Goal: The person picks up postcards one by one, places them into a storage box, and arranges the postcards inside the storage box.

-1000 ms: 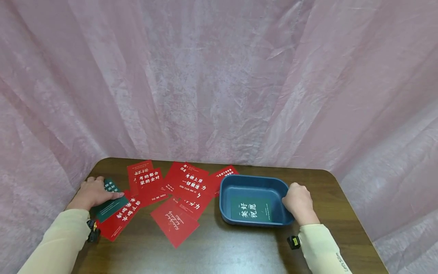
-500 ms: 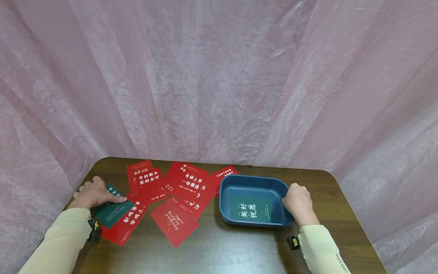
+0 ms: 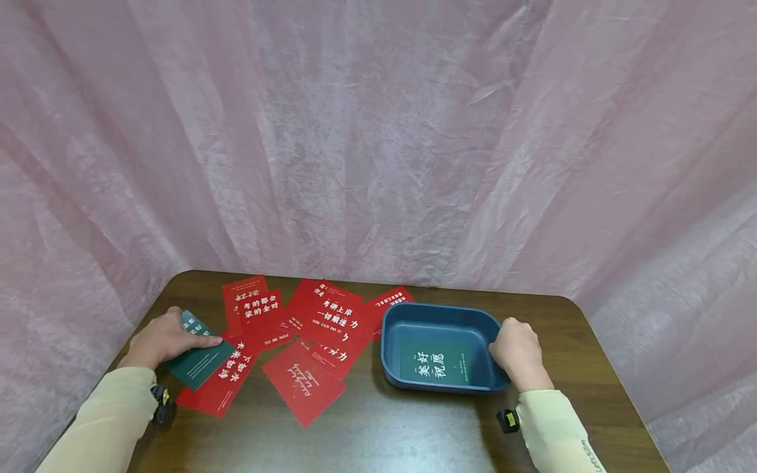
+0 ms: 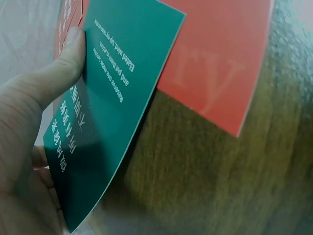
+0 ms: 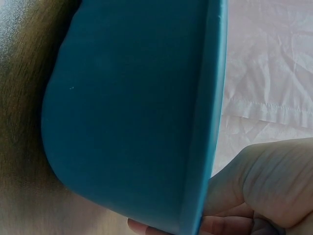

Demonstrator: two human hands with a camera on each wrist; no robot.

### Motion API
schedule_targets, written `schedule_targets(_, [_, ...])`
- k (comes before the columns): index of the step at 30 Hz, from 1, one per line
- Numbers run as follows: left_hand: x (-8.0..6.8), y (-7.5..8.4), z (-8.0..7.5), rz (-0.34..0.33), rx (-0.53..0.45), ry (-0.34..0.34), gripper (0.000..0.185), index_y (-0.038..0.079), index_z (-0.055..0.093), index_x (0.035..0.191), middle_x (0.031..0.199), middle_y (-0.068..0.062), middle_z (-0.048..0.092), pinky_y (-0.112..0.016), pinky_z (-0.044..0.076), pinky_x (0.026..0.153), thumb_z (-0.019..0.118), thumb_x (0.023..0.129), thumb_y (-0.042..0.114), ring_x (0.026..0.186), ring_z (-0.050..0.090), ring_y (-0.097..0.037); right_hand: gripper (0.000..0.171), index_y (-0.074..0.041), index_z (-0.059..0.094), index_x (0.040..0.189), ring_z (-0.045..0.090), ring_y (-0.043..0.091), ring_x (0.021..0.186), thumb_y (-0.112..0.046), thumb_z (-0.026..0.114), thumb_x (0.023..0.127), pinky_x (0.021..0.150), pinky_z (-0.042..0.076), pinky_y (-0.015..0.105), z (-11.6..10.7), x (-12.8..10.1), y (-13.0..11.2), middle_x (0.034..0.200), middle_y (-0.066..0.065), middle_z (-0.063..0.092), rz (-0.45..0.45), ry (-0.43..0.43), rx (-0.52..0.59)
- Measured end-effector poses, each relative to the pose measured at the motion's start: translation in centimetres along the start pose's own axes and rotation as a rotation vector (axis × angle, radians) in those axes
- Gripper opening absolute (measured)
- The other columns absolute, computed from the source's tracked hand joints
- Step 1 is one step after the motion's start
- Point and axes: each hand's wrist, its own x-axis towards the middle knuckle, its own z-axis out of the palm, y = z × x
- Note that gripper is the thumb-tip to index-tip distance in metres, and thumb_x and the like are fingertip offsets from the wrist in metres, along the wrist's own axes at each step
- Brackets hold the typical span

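Green card (image 3: 198,358) pinched in left hand (image 3: 158,339) at the counter's (image 3: 384,427) left edge, thumb on top, fingers curled beneath, second green card (image 3: 436,362) inside one blue tray (image 3: 440,315), right hand (image 3: 517,351) gripping its right rim, roughly seven red cards (image 3: 303,384) spread between.

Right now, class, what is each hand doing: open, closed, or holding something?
Left hand: closed, holding the green card, thumb on top.
Right hand: closed, grip on the right rim of the blue tray.
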Motion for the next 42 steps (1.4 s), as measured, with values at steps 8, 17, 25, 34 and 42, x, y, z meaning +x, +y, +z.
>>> schedule_targets(8, [-0.2,-0.1,-0.1,-0.009,0.036,0.013,0.129,-0.016,0.020,0.136,0.105,-0.031,0.051,-0.043,0.043,0.057,0.065,0.059,0.077,0.082,0.051,-0.035,0.026,0.010,0.058,0.096,0.058,0.025,0.060,-0.010,0.062,0.080,0.045,0.050,0.037,0.0,0.0,0.0,0.080,0.024,0.062,-0.002,-0.002,0.007])
schedule_targets(17, [-0.5,0.6,-1.0,0.025,0.060,0.018,0.114,-0.017,0.029,0.131,0.100,-0.031,0.054,-0.042,0.044,0.059,0.071,0.065,0.065,0.078,0.051,-0.033,0.022,0.010,0.060,0.090,0.059,0.029,0.062,-0.008,0.061,0.077,0.047,0.049,0.041,-0.4,-0.1,-0.3,0.078,0.024,0.062,-0.037,0.037,0.001])
schedule_targets(25, [-0.5,1.7,-1.6,0.079,0.097,0.013,0.091,-0.020,0.033,0.128,0.108,-0.036,0.053,-0.044,0.048,0.068,0.073,0.076,0.043,0.078,0.052,-0.031,0.020,0.009,0.060,0.087,0.058,0.028,0.061,-0.009,0.061,0.077,0.046,0.048,0.040,-0.4,-0.1,-0.1,0.075,0.022,0.062,-0.045,0.048,0.003])
schedule_targets(34, [-0.6,2.5,-1.8,0.198,0.064,0.052,0.059,-0.023,0.039,0.122,0.105,-0.037,0.055,-0.048,0.048,0.074,0.061,0.087,0.019,0.084,0.056,-0.036,0.020,0.008,0.060,0.087,0.058,0.029,0.062,-0.009,0.061,0.077,0.046,0.048,0.040,-0.3,-0.2,-0.1,0.076,0.023,0.061,-0.043,0.042,-0.002])
schedule_targets(42, [-0.9,5.1,-2.2,0.245,-0.017,0.136,0.054,-0.018,0.036,0.129,0.112,-0.037,0.053,-0.048,0.048,0.072,0.055,0.091,0.016,0.090,0.057,-0.038,0.024,0.011,0.059,0.092,0.059,0.028,0.061,-0.009,0.060,0.079,0.046,0.048,0.039,-0.6,-0.2,-0.1,0.078,0.025,0.062,-0.034,0.015,0.003])
